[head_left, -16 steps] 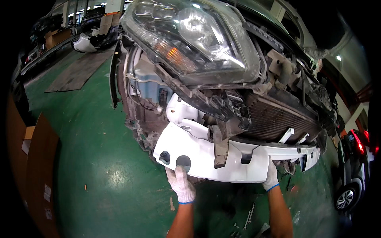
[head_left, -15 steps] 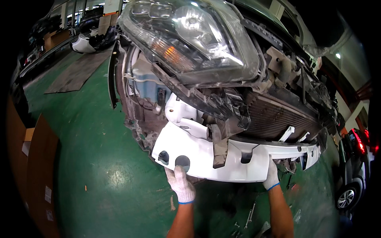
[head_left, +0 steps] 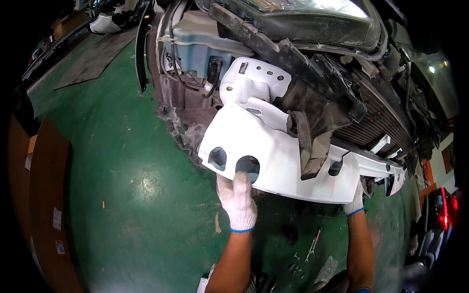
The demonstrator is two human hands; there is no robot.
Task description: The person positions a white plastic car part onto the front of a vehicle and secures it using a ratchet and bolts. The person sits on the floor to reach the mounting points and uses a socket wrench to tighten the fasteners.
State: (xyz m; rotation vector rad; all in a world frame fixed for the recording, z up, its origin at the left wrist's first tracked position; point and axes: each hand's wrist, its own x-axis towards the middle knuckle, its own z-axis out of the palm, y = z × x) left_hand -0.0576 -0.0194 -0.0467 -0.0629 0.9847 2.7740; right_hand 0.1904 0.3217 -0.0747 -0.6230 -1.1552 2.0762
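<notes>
My left hand (head_left: 236,200), in a white knit glove, grips the lower edge of a white car front-end panel (head_left: 281,163), its thumb beside a round hole. My right hand (head_left: 355,200), also gloved, holds the panel's right part from below; its fingers are partly hidden behind it. A white bracket (head_left: 251,80) with holes shows above the panel. A dark bent flap (head_left: 313,149) hangs over the panel. Behind it are a blue translucent tank (head_left: 195,46), black trim, a radiator (head_left: 371,117) and, at the top, a headlamp (head_left: 317,27).
Tall brown cardboard (head_left: 48,190) stands at the left. A grey mat (head_left: 97,58) and loose bumper pieces (head_left: 103,23) lie upper left. Wrenches (head_left: 312,244), small hardware and a plastic bag (head_left: 326,269) are on the green floor below. Another car's red taillight (head_left: 443,207) shows at right.
The view has shifted: the car front, panel and both hands sit higher in the picture, and more of the white bracket shows. Both hands still hold the panel.
</notes>
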